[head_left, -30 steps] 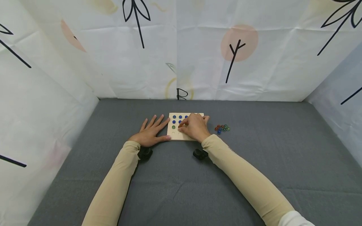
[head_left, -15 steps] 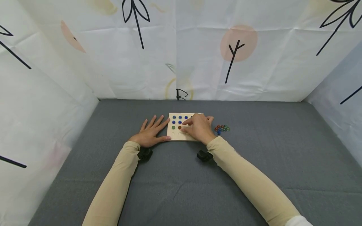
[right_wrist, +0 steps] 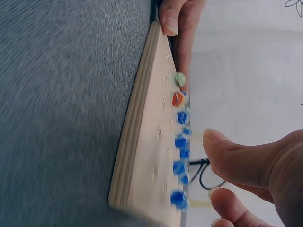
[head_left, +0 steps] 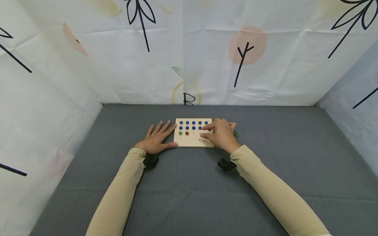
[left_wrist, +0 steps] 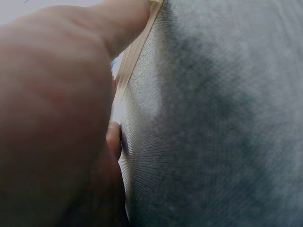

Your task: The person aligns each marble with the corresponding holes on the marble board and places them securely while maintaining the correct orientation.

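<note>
A pale wooden board (head_left: 193, 144) with rows of round hollows lies on the table. Blue marbles (head_left: 187, 123) fill its two far rows. The third row holds a green marble (head_left: 180, 133) and, beside it, a reddish-brown marble (head_left: 187, 133), which shows orange-red swirls in the right wrist view. My left hand (head_left: 155, 141) lies flat with fingers spread, its thumb (right_wrist: 169, 23) and index fingertip at the board's left edge. Over the board's right edge hovers my right hand (head_left: 222, 132), thumb and index finger apart with nothing between them.
Just beyond the right hand, green marbles (head_left: 236, 133) peek out on the grey tablecloth (head_left: 183, 190); the rest of that loose pile is hidden behind the hand. A white patterned cloth (head_left: 206, 65) hangs along the back and sides.
My right hand has let go of the reddish-brown marble in the third row and moved right, off the board's middle toward the loose marbles, covering most of them. The left hand stays put.
</note>
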Demonstrator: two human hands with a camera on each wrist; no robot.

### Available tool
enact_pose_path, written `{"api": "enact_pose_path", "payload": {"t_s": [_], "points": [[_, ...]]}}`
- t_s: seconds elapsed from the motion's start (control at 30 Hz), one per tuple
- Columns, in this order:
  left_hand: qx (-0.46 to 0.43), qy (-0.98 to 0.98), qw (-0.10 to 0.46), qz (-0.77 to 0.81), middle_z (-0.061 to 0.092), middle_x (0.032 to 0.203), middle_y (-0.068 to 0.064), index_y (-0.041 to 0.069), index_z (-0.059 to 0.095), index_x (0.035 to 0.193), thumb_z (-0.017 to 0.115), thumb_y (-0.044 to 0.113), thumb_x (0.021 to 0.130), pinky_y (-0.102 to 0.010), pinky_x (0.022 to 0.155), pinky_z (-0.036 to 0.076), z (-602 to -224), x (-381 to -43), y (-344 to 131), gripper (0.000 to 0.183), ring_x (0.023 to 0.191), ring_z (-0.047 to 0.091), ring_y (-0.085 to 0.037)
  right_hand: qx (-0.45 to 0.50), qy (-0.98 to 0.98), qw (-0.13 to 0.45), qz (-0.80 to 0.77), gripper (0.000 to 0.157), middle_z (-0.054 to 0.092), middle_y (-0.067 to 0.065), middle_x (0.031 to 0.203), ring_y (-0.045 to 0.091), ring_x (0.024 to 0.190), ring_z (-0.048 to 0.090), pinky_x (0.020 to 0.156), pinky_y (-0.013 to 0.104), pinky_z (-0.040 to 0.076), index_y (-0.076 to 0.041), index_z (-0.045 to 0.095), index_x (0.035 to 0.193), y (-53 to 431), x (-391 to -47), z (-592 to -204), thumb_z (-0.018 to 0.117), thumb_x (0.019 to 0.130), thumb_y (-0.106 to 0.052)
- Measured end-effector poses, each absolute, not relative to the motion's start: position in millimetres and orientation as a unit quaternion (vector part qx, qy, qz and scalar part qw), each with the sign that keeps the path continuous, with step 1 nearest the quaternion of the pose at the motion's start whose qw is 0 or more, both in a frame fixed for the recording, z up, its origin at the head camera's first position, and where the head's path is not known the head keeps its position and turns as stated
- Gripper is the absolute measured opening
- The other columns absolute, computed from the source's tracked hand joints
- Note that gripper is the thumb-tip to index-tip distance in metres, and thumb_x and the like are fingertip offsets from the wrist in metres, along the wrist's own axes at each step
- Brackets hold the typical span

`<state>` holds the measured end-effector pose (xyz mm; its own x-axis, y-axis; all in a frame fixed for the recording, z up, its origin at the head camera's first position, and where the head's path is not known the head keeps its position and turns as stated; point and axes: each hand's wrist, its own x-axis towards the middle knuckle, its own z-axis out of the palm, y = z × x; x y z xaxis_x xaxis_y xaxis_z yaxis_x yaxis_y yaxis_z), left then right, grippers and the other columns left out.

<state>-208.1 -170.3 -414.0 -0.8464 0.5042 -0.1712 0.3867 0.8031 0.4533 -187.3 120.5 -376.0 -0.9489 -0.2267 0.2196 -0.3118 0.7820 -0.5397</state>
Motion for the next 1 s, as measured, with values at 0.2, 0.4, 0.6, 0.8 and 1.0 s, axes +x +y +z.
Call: {"api": "enact_pose_path", "payload": {"t_s": [0.2, 0.4, 0.6, 0.8, 1.0], "points": [[0.237, 0.934, 0.151, 0.219, 0.000, 0.171, -0.008, 0.026, 0.011, 0.166, 0.048, 0.072, 0.096, -0.056, 0.120, -0.015, -413, -208, -172, 0.092, 0.155, -0.011, -0.033, 0.144, -0.941, 0.088, 0.293, 0.024, 0.067, 0.009, 0.091, 0.028, 0.083, 0.055, 0.083, 0.055, 0.022, -0.012, 0.083, 0.103, 138, -182, -376, 0.087, 0.083, -0.025], [0.236, 0.935, 0.148, 0.217, 0.000, 0.171, -0.008, 0.025, 0.011, 0.166, 0.051, 0.070, 0.096, -0.056, 0.120, -0.016, -414, -208, -172, 0.092, 0.155, -0.011, -0.032, 0.136, -0.940, 0.098, 0.297, 0.024, 0.065, 0.009, 0.088, 0.026, 0.079, 0.054, 0.083, 0.055, 0.021, -0.010, 0.083, 0.102, 155, -175, -377, 0.088, 0.082, -0.022], [0.235, 0.939, 0.148, 0.203, -0.003, 0.171, -0.003, 0.029, 0.008, 0.165, 0.045, 0.077, 0.094, -0.052, 0.121, -0.015, -425, -214, -174, 0.093, 0.155, -0.013, -0.027, 0.127, -0.943, 0.094, 0.293, 0.027, 0.066, 0.010, 0.087, 0.029, 0.083, 0.054, 0.084, 0.055, 0.021, -0.010, 0.083, 0.105, 172, -172, -380, 0.088, 0.082, -0.022], [0.235, 0.937, 0.149, 0.213, -0.003, 0.171, -0.002, 0.031, 0.008, 0.165, 0.045, 0.078, 0.093, -0.052, 0.121, -0.016, -426, -215, -175, 0.094, 0.155, -0.013, -0.027, 0.128, -0.943, 0.099, 0.289, 0.025, 0.068, 0.012, 0.091, 0.031, 0.083, 0.054, 0.083, 0.056, 0.021, -0.009, 0.083, 0.103, 186, -170, -382, 0.088, 0.081, -0.020], [0.236, 0.937, 0.149, 0.210, -0.004, 0.171, -0.003, 0.030, 0.008, 0.165, 0.049, 0.074, 0.094, -0.052, 0.120, -0.017, -424, -214, -174, 0.093, 0.155, -0.014, -0.027, 0.118, -0.947, 0.104, 0.279, 0.022, 0.068, 0.012, 0.091, 0.028, 0.078, 0.053, 0.080, 0.055, 0.022, -0.010, 0.084, 0.099, 197, -168, -386, 0.089, 0.079, -0.019]]}}
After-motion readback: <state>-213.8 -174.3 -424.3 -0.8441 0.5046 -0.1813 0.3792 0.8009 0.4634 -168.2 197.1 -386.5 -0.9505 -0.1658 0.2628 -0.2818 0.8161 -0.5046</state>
